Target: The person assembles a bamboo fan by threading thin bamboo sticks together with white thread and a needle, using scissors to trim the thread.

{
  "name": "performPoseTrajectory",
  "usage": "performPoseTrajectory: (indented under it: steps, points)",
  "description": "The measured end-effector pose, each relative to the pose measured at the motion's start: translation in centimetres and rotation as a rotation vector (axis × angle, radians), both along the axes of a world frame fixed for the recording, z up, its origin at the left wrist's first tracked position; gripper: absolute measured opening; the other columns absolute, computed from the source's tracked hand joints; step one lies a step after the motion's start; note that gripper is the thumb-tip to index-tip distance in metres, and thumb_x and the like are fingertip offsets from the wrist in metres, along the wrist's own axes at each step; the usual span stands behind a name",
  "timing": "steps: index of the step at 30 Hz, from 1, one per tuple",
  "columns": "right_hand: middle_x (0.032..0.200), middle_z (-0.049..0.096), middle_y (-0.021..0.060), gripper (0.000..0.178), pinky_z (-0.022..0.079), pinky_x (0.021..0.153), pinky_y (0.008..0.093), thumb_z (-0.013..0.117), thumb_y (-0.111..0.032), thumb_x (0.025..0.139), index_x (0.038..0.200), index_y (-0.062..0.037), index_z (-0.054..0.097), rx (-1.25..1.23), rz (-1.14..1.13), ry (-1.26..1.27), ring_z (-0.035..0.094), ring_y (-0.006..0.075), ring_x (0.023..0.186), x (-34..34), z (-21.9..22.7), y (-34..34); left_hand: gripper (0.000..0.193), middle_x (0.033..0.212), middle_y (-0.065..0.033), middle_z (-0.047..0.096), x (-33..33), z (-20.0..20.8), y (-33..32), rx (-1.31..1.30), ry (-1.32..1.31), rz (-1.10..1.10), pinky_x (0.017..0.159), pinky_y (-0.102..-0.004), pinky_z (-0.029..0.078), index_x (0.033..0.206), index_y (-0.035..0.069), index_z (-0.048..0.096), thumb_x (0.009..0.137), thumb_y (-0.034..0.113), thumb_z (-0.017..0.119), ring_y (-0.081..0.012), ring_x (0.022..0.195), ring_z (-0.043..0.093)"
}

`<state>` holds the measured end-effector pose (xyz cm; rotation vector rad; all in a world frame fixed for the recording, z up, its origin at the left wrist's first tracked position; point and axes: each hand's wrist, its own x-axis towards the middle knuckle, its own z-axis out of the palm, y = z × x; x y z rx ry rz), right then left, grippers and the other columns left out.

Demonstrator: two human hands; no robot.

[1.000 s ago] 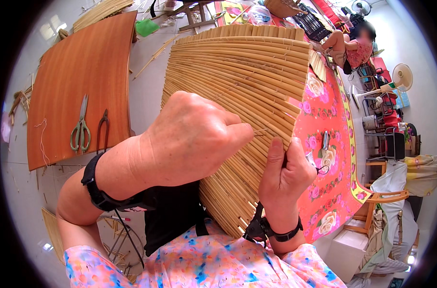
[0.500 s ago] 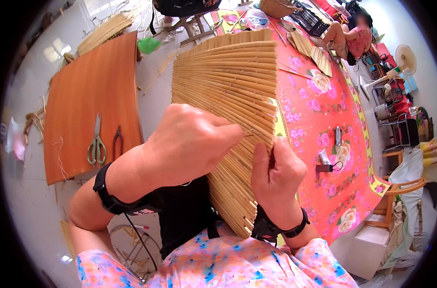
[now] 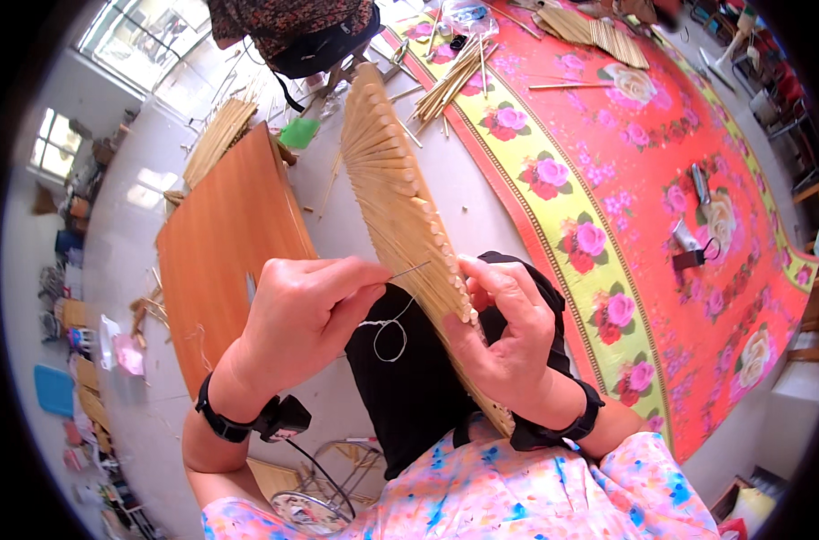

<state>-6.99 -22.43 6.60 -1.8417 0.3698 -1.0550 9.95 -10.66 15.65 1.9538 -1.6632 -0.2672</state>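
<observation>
A fan-shaped panel of thin tan sticks (image 3: 400, 193) stands almost edge-on above my lap, its cut stick ends toward the right. My right hand (image 3: 508, 337) grips its right edge near the lower part, thumb on one face and fingers toward the other. To the left of the panel, my left hand (image 3: 315, 315) pinches a thin metal needle (image 3: 411, 270) between thumb and forefinger. The needle's tip lies in front of the panel's face; whether it touches the sticks I cannot tell. White thread (image 3: 389, 346) hangs in a loop below the needle.
An orange-brown wooden board (image 3: 234, 238) is at the left, with scissors mostly hidden behind my left hand. A red flowered cloth (image 3: 598, 162) spreads at the right, bearing loose sticks (image 3: 454, 81) and a small black device (image 3: 688, 259). A dark bag (image 3: 297, 36) stands far ahead.
The panel has turned from showing its broad face to nearly edge-on. My left hand has drawn back left from it, with needle and thread now plainly visible. The view has shifted left.
</observation>
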Motion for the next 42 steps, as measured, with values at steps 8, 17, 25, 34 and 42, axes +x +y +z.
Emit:
performPoseTrajectory:
  steps: [8,17,25,34,42]
  points:
    - [0.094,0.062,0.0121,0.051,0.051,0.063,0.0261,0.074,0.004,0.067,0.118,0.0034,0.065,0.094,0.029,-0.144,0.061,0.0178,0.073,0.3,-0.8,0.5,0.013,0.068,-0.0095,0.064,0.0,0.1,-0.3,0.030,-0.004,-0.016,0.051,-0.0286,0.047,0.093,0.000,0.068,0.081,-0.002,0.068,-0.0201,0.057,0.064]
    - [0.095,0.060,0.0149,0.052,0.053,0.068,0.0341,0.071,0.002,0.066,0.117,0.0070,0.062,0.210,0.119,-0.215,0.062,0.0282,0.079,0.3,-1.2,-0.1,0.014,0.061,-0.0075,0.055,0.0,-1.2,-0.8,-0.031,0.043,-0.034,0.050,-0.0277,0.042,0.093,-0.004,0.067,0.079,-0.005,0.065,-0.0180,0.053,0.057]
    - [0.096,0.059,0.0152,0.055,0.053,0.069,0.0343,0.067,0.002,0.064,0.119,0.0067,0.061,0.207,0.128,-0.243,0.062,0.0290,0.080,0.3,-1.6,-0.2,0.012,0.061,-0.0072,0.053,-0.1,-1.6,-1.4,-0.014,0.053,-0.014,0.049,-0.0283,0.042,0.089,-0.004,0.065,0.078,-0.006,0.065,-0.0183,0.053,0.055]
    - [0.097,0.058,0.0156,0.058,0.052,0.070,0.0361,0.069,0.001,0.063,0.120,0.0072,0.060,0.190,0.105,-0.253,0.061,0.0316,0.081,0.5,-1.8,0.0,0.004,0.067,-0.0072,0.061,-2.1,0.0,-2.9,0.130,-0.063,0.079,0.056,-0.0267,0.049,0.086,-0.002,0.059,0.085,-0.004,0.063,-0.0179,0.061,0.064]
    - [0.096,0.055,0.0175,0.062,0.052,0.070,0.0387,0.069,0.000,0.065,0.124,0.0097,0.054,0.196,0.191,-0.175,0.059,0.0336,0.083,0.2,-0.9,-0.7,0.009,0.072,-0.0083,0.064,-3.9,0.0,-1.9,0.118,0.010,0.289,0.060,-0.0276,0.051,0.098,-0.002,0.057,0.089,-0.006,0.058,-0.0177,0.066,0.068]
